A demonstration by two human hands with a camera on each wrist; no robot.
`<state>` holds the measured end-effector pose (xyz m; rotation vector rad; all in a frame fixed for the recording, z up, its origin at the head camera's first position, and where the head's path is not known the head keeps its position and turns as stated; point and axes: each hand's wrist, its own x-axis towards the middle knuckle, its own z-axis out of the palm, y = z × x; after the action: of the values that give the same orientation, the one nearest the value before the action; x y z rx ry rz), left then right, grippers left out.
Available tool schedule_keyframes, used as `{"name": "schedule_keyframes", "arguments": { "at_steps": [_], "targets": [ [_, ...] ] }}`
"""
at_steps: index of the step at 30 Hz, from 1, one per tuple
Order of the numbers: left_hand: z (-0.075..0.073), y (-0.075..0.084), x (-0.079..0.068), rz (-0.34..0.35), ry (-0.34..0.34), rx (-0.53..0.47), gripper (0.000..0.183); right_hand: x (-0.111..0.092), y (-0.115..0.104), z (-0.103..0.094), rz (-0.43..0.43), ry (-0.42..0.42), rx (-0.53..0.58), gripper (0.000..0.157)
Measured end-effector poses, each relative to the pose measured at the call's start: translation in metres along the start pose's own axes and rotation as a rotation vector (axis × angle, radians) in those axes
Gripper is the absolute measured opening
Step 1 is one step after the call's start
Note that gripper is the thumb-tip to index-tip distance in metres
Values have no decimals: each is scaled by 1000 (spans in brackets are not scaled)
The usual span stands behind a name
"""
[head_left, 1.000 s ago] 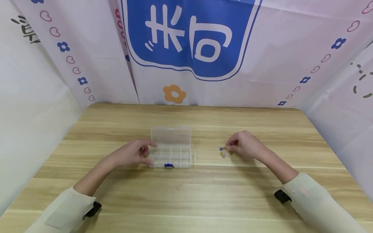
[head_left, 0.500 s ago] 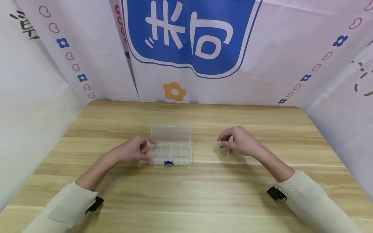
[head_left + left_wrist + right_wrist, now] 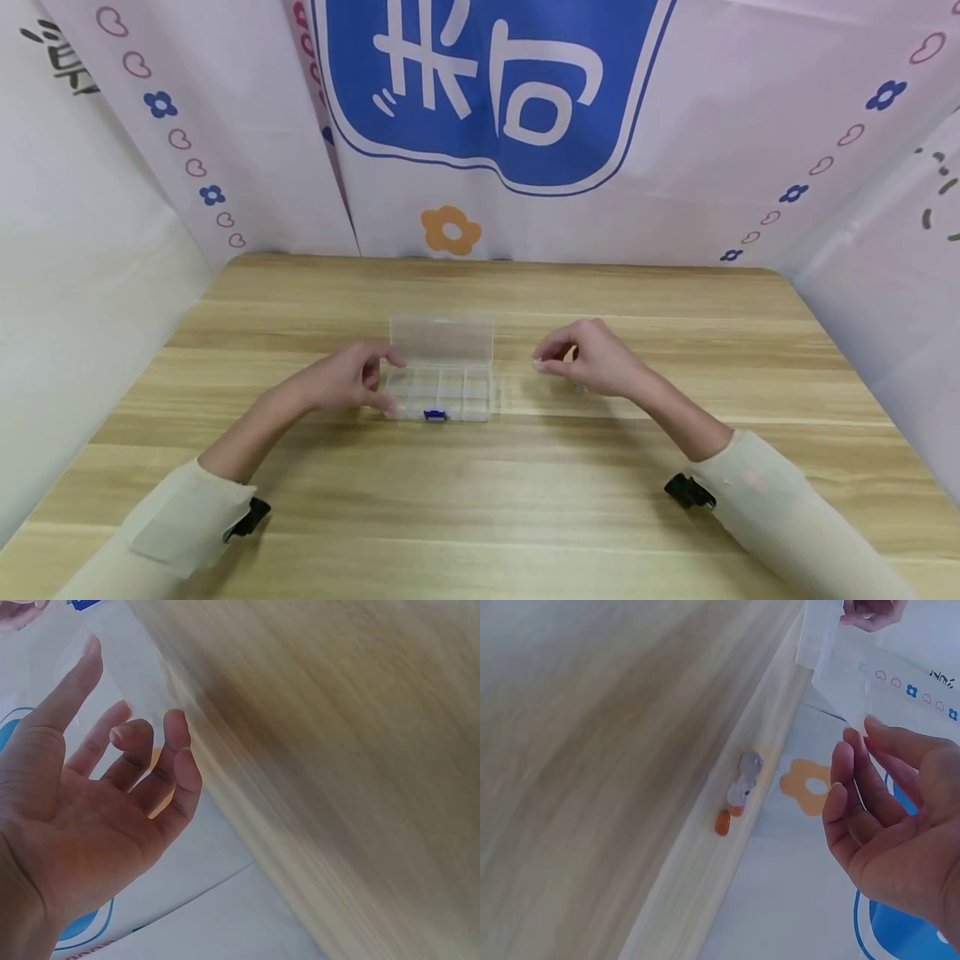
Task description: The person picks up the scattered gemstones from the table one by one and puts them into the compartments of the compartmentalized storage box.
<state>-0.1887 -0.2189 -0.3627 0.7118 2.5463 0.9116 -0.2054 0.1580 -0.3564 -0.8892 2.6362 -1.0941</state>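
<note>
A clear plastic compartment box [image 3: 450,392] stands with its lid [image 3: 441,342] raised at the back and a blue latch [image 3: 435,414] in front. My left hand [image 3: 343,382] holds the box's left end, thumb at the front edge and index finger at the back; the left wrist view shows its other fingers [image 3: 180,761] loosely bent. Right of the box, my right hand [image 3: 592,362] pinches a tiny whitish bead [image 3: 537,362] above the table. Several small beads lie beneath it, mostly hidden in the head view; the right wrist view shows an orange bead [image 3: 722,823] and a pale clear bead [image 3: 751,763].
The wood-grain table [image 3: 465,517] extends around the box and beads. A white printed cloth [image 3: 637,225] hangs behind it, with more cloth at both sides. Black devices sit at the cuffs of both sleeves [image 3: 757,492].
My right hand has lifted from the bead pile and moved left toward the box, a whitish bead between its fingertips. My left hand has stayed at the box. The head view has tilted slightly down.
</note>
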Motion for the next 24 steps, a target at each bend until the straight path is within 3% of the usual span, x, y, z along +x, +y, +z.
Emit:
{"name": "schedule_keyframes", "arguments": {
  "at_steps": [8, 24],
  "targets": [
    [0, 4, -1, -42, 7, 48, 59, 10, -6, 10, -20, -9, 27, 5],
    [0, 5, 0, -39, 4, 57, 58, 29, -20, 30, -106, -67, 44, 6]
  ]
}}
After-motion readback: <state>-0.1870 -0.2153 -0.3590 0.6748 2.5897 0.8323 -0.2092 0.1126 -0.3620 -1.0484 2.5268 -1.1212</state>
